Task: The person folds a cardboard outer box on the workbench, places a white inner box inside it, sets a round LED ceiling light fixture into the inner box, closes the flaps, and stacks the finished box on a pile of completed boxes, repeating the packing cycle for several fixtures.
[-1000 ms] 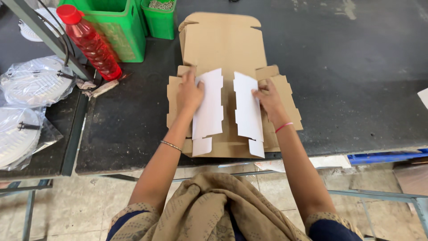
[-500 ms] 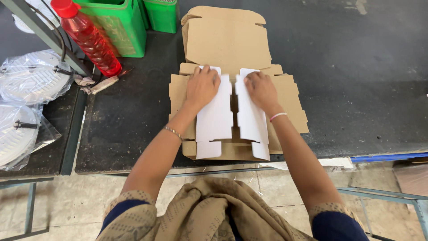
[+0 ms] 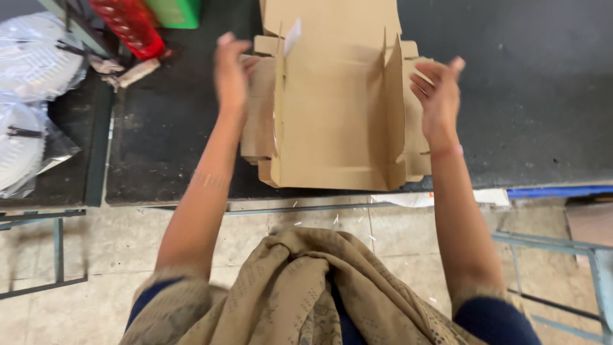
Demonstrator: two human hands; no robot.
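Dark table top — open room right of the right hand. Flat brown die-cut cardboard box lies between both hands, side walls upright: folding step, judged. Left hand open, beside left wall; right open, holding nothing. Next — press walls inward. Red plastic bottle crowds the left.

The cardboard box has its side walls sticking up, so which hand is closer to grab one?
Probably the left hand. It hovers right beside the left wall of the cardboard box, near its top edge. The right hand is open too, but sits slightly further out from the right wall.
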